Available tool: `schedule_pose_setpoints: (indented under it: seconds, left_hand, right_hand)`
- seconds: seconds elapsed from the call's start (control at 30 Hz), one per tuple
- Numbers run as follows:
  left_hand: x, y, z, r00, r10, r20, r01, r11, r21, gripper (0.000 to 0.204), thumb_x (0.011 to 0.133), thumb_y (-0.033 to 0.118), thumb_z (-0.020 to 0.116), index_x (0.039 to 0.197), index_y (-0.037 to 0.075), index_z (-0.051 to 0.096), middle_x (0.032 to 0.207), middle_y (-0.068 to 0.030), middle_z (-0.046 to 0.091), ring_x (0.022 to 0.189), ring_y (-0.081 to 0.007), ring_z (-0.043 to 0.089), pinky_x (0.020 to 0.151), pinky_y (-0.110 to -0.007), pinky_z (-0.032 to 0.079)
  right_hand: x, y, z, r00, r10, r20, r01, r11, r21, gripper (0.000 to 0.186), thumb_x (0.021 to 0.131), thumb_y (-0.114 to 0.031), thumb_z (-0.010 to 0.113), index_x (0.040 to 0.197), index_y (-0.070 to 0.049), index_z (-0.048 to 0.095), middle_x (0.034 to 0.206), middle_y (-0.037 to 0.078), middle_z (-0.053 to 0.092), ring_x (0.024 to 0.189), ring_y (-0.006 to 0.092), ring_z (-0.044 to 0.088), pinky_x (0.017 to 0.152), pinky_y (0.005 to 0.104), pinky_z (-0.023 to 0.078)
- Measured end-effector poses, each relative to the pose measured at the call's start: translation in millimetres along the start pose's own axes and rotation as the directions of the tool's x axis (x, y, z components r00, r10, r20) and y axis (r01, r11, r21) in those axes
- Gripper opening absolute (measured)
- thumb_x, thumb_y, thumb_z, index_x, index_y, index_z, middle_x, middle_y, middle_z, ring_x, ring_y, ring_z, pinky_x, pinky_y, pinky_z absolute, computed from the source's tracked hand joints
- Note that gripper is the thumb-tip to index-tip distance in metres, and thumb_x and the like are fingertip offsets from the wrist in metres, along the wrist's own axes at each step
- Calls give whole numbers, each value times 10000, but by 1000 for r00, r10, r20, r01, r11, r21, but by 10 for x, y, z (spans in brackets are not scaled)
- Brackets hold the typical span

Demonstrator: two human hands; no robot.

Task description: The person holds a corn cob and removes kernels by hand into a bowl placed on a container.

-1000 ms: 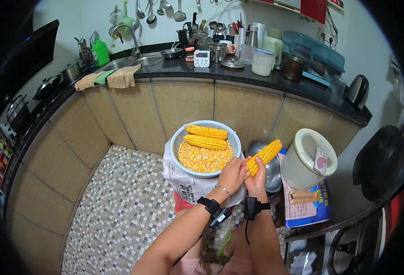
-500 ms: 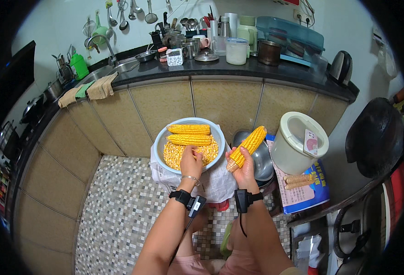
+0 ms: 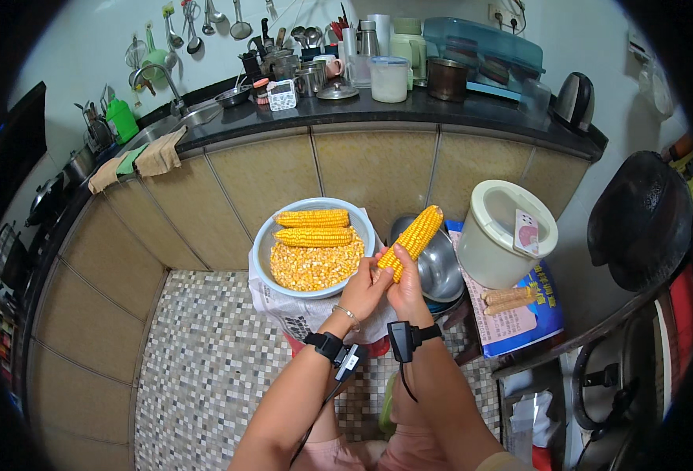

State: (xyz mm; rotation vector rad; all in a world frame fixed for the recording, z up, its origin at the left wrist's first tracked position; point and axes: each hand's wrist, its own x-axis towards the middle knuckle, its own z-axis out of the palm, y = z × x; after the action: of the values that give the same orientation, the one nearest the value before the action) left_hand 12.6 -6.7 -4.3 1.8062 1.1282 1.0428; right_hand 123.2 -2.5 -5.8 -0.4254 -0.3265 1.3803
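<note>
An ear of corn (image 3: 418,234) with yellow kernels leans up to the right in my right hand (image 3: 409,286), whose fingers wrap its lower part. My left hand (image 3: 363,290) closes on the lower end of the same ear, the thumb and fingers pressed against it. Left of my hands stands a light blue basin (image 3: 261,267), partly filled with loose corn kernels (image 3: 315,265). Two more full ears, a farther ear (image 3: 312,218) and a nearer ear (image 3: 315,237), lie across the kernels. The lower tip of the held ear is hidden by my fingers.
Under the basin spreads a whitish printed sheet (image 3: 279,308). Metal bowl (image 3: 440,271) sits behind my right hand. Farther right, a lidded cream bucket (image 3: 494,247) and stripped cobs (image 3: 507,300) rest on a blue-and-pink sheet (image 3: 546,334). A dark counter (image 3: 393,115) with kitchenware runs behind.
My left hand has left the kernels in the basin and moved right onto the held ear's lower end. The right hand still holds that ear. The whole view has shifted slightly.
</note>
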Motion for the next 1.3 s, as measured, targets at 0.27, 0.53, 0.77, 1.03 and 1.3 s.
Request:
schedule_pose_setpoints:
  seconds: [0.27, 0.53, 0.77, 1.03, 1.3]
  left_hand:
    - [20, 57, 100, 997, -16, 69, 27, 989, -147, 448, 936, 368, 491, 1118, -40, 461, 997, -240, 615, 911, -331, 622, 773, -368, 468]
    - [-18, 154, 7, 970, -153, 187, 193, 957, -216, 561, 984, 350, 375, 1395, -20, 282, 857, -48, 554, 633, -87, 485, 550, -213, 401]
    - [3, 12, 104, 999, 0, 32, -3, 998, 69, 566, 983, 306, 331, 1395, -73, 249, 1197, -277, 522, 1076, -332, 549, 897, -332, 423]
    - [-50, 169, 60, 998, -50, 46, 46, 994, 97, 563, 957, 281, 278, 1337, -134, 280, 1208, -370, 469, 1113, -460, 493, 949, -446, 398]
    - [-39, 146, 75, 998, -50, 46, 44, 992, 117, 577, 958, 298, 253, 1345, -130, 275, 1221, -372, 460, 1134, -459, 481, 961, -442, 390]
  right_hand:
    - [85, -23, -118, 998, -45, -36, 45, 999, -13, 343, 870, -222, 625, 1109, -69, 431, 931, 110, 586, 856, 217, 601, 771, 355, 514]
    - [40, -3, -83, 1000, -23, 16, 23, 1000, 8, 325, 874, -161, 623, 1128, -76, 440, 960, 113, 593, 881, 217, 600, 831, 374, 518]
    - [34, -20, -50, 997, -77, 22, 77, 997, -29, 297, 865, -136, 634, 1116, -93, 483, 895, 93, 610, 826, 196, 611, 797, 349, 525]
    - [32, 5, -12, 997, -74, -14, 74, 997, -21, 217, 836, -103, 658, 987, -53, 509, 864, 89, 615, 791, 189, 616, 741, 335, 542]
    - [33, 4, -35, 997, -66, -37, 66, 998, -3, 211, 833, -90, 651, 991, -58, 515, 874, 89, 616, 801, 187, 615, 741, 339, 543]
